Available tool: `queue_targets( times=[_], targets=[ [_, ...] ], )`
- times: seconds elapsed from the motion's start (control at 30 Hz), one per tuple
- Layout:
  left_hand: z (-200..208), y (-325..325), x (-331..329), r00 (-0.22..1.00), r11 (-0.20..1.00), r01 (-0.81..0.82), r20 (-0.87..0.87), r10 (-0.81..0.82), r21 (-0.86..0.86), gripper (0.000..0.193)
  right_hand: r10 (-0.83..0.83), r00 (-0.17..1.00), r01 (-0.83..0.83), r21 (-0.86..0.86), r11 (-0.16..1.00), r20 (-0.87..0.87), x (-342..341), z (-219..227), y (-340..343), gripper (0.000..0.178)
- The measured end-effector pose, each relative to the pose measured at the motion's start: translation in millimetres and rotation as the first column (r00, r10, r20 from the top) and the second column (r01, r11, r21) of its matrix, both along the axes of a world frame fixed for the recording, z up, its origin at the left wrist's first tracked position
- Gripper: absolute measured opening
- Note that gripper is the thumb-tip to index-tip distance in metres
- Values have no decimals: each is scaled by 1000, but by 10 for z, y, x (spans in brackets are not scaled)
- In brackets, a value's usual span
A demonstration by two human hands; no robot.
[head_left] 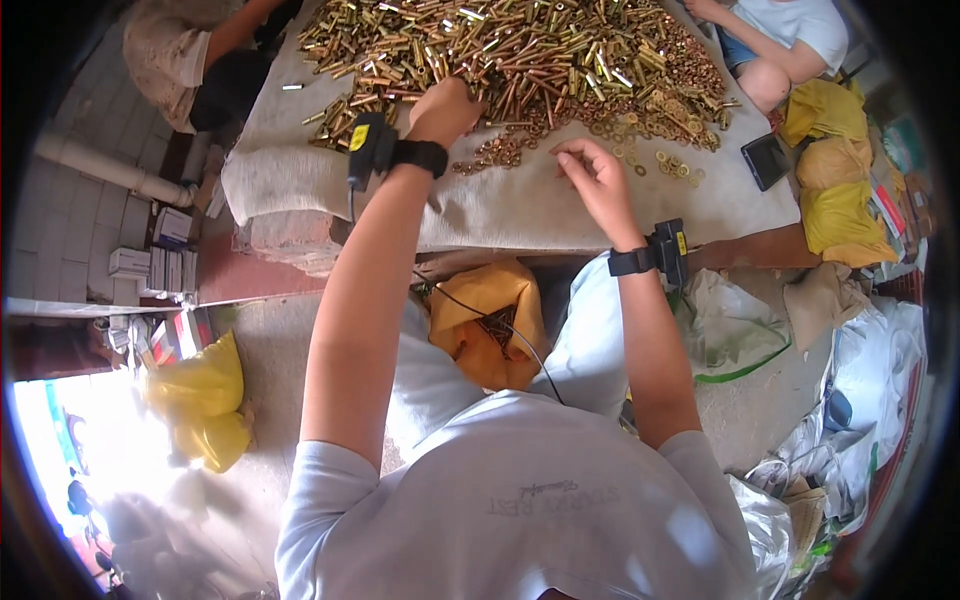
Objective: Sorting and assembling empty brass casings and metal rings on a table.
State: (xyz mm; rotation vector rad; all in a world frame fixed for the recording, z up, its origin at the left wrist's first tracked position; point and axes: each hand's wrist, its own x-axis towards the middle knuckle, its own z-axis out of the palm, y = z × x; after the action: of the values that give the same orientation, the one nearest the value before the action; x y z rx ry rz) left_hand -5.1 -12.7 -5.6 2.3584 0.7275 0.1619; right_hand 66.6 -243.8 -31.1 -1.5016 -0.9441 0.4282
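Observation:
A large heap of brass-coloured metal sleeves [520,60] covers the far part of the cloth-covered table [290,180]. My left hand [445,112] reaches into the near edge of this heap, back upward. Its fingers bend down among the sleeves and their tips are hidden. To the right of it, my right hand [595,175] hovers over the cloth, thumb and forefinger brought together in a pinch. Whatever lies between them is too small to make out. Small copper-coloured nuts [497,152] lie between my hands, and flat washers [678,168] lie right of my right hand.
A dark phone-like device [765,162] rests at the table's right edge. Between my knees stands an open orange bag [480,350] with metal pieces inside. Two other people sit at the far left and far right. Yellow sacks [845,210] stand at right, another yellow sack [205,400] at left.

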Motion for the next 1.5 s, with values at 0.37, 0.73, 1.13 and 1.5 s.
queue_targets(
  times=[0.37,0.73,1.13,1.5],
  targets=[
    [211,-243,-37,999,916,-30,-20,41,401,29,178,961,-190,34,981,213,-1186,-354,-448,4],
    [423,-927,-1148,873,806,134,453,179,-577,17,-75,979,116,213,970,-188,-1059,37,-323,24],
    [355,-1361,-1447,819,607,193,467,333,-771,9,57,996,-42,214,976,-63,-1060,337,-273,19],
    [335,-1567,-1451,703,518,247,519,486,-819,11,145,843,87,398,913,-518,-1115,271,-376,15]
  ],
)
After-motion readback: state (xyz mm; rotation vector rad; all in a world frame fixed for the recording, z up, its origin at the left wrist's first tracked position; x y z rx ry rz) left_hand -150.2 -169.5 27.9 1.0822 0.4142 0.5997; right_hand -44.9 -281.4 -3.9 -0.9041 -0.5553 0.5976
